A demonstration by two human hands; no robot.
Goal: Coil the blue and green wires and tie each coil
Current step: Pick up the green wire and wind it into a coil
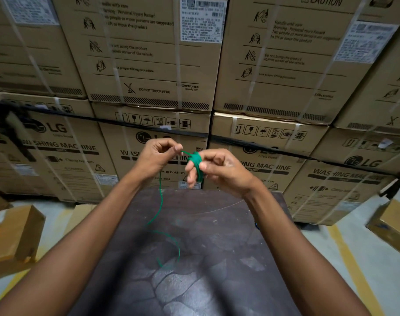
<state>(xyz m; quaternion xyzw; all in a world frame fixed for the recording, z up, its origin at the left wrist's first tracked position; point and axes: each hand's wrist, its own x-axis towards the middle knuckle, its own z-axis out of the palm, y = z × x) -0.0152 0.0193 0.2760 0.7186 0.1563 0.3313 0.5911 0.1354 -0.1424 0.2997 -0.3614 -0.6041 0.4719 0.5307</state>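
Above the worktop: both hands raised before stacked washing-machine cartons point(149, 71).
Green wire point(160, 201): coil point(195, 161) wound round right hand point(219, 171) fingers, standing roughly upright; free tail drops down to the dark worktop point(217, 258), curling there.
Left hand point(157, 156): pinches the strand just left of the coil.
Room: worktop edges have floor on both sides.

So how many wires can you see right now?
1: the green wire, coiled on the right hand's fingers, its tail pinched by the left hand and trailing onto the table. No blue wire identifiable.
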